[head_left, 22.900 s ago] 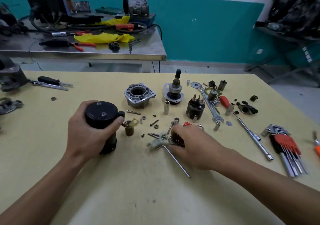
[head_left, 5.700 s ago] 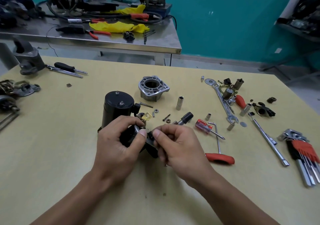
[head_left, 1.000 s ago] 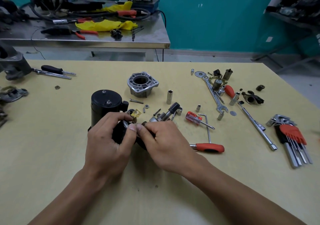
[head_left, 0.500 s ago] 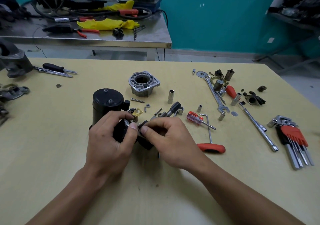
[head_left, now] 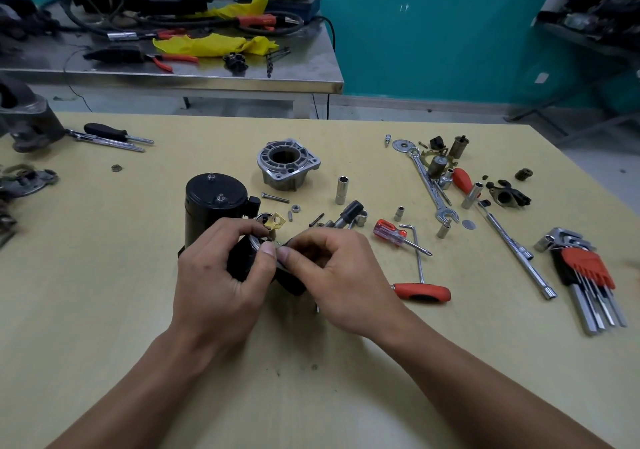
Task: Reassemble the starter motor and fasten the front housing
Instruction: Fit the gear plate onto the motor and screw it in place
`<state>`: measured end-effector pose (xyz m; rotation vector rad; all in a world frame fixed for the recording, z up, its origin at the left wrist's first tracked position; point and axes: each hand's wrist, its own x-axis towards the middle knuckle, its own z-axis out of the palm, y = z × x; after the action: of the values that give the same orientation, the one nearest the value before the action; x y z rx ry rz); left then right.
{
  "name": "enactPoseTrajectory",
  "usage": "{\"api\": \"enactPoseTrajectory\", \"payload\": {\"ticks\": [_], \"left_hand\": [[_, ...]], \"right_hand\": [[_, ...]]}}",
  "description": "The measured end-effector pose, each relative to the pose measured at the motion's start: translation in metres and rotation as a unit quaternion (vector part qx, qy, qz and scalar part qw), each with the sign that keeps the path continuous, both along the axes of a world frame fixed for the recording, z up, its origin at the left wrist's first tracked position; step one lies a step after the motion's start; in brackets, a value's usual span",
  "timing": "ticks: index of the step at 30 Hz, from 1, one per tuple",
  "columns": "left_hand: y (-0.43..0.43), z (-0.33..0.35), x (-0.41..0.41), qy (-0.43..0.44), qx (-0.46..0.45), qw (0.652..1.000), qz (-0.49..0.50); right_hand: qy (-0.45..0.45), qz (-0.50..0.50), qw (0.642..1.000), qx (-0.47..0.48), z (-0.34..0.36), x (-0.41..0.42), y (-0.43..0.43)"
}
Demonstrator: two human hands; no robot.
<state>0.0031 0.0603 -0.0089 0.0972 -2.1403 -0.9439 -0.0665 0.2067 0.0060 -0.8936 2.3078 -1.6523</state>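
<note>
The black part [head_left: 242, 263] sits between both hands, mostly hidden. The left hand [head_left: 221, 275] grips it from the left, and the right hand [head_left: 332, 272] pinches its upper edge, with the thumbs almost meeting over a thin metal rim. What is pinched there is too small to tell.

The motor body [head_left: 214, 202], a black cylinder, stands upright on end just behind the left hand's fingers, with two small studs on its flat top cap.

The front housing [head_left: 287, 163], silver cast metal with a round bore facing up, stands beyond both hands, apart from the motor body. A long bolt [head_left: 275, 198] lies flat between the front housing and the hands.
</note>
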Motion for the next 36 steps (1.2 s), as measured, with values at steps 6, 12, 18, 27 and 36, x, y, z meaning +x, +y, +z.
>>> {"api": "enactPoseTrajectory", "payload": {"ticks": [6, 12, 18, 27, 36], "left_hand": [[0.0, 0.0, 0.0, -0.002, -0.001, 1.0, 0.002], [0.0, 0.0, -0.001, 0.001, 0.001, 1.0, 0.006], [0.0, 0.001, -0.001, 0.001, 0.003, 1.0, 0.004], [0.0, 0.002, 0.0, -0.006, 0.0, 1.0, 0.004], [0.0, 0.001, 0.0, 0.001, 0.005, 1.0, 0.003]], "right_hand": [[-0.027, 0.008, 0.999, -0.03, -0.002, 0.001, -0.001], [0.005, -0.011, 1.0, -0.024, 0.0, 0.005, -0.003], [-0.011, -0.019, 1.0, -0.002, 0.005, 0.0, 0.002], [-0.044, 0.045, 0.998, 0.031, 0.009, -0.008, 0.009], [0.054, 0.042, 0.996, 0.064, 0.008, -0.001, 0.005]]}}
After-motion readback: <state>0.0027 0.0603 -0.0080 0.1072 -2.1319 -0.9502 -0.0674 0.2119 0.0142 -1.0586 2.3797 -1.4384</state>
